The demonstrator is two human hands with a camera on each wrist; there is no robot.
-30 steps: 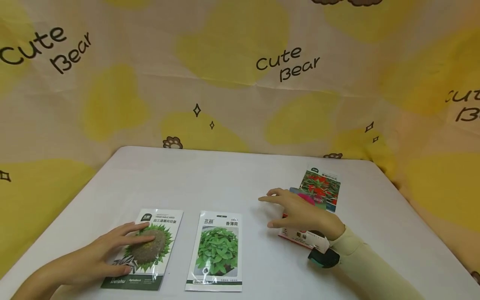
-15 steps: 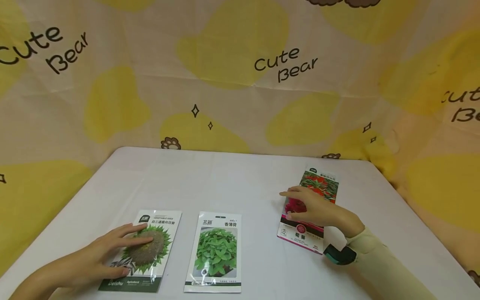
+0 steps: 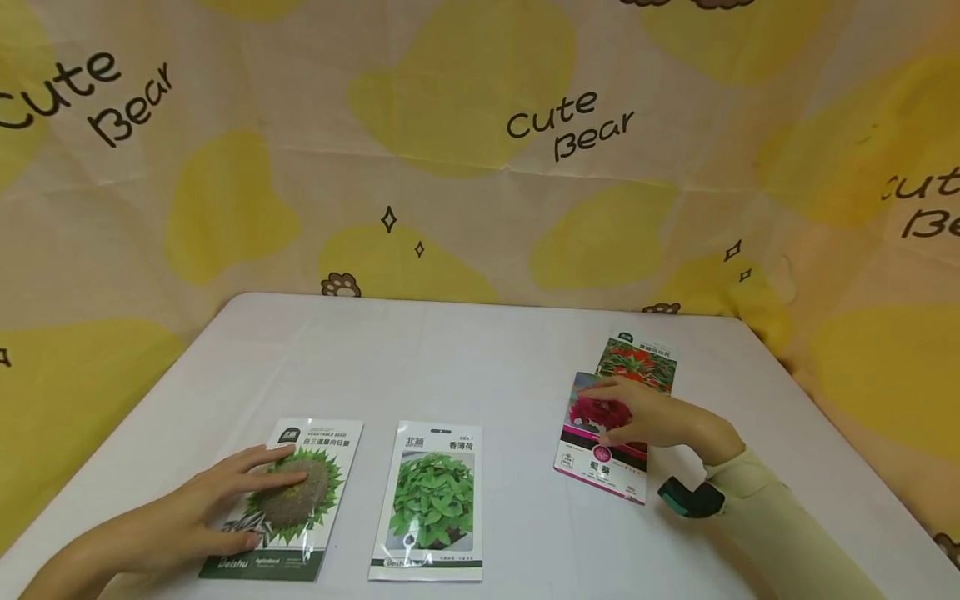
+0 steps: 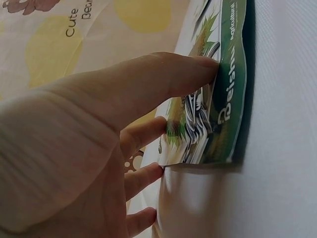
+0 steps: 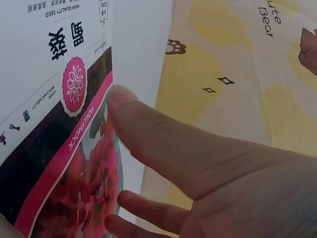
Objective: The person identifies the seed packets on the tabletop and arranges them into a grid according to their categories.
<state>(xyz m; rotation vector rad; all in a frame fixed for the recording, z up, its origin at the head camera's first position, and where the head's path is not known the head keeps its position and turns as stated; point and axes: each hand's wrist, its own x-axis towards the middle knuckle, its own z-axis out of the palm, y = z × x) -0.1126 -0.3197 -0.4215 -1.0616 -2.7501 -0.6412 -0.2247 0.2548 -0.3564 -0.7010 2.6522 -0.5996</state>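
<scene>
Hollyhock packet [image 3: 592, 462] is lying under our right hand [image 3: 641, 412], on the right of the counter [image 3: 465, 358]; we are touching it with thumb and fingers spread, not curling them round it. We are resting our left hand [image 3: 202, 508] on the sunflower packet [image 3: 318, 492], fingers loosely stretched, gripping nothing. Pushing sideways on the right could be skewing the hollyhock packet, and, since it is overlapping the red-flower packet [image 3: 633, 362], rubbing could be dragging both. Too much left thumb pressure could be creasing the sunflower packet, whose lower edge is bowing. Counting outward, we are seeing two hands, four packets (one hollyhock, one sunflower, one red-flower, one leafy packet [image 3: 427, 504] lying between our hands), one counter and one patterned cloth [image 3: 420, 100] hanging behind.
</scene>
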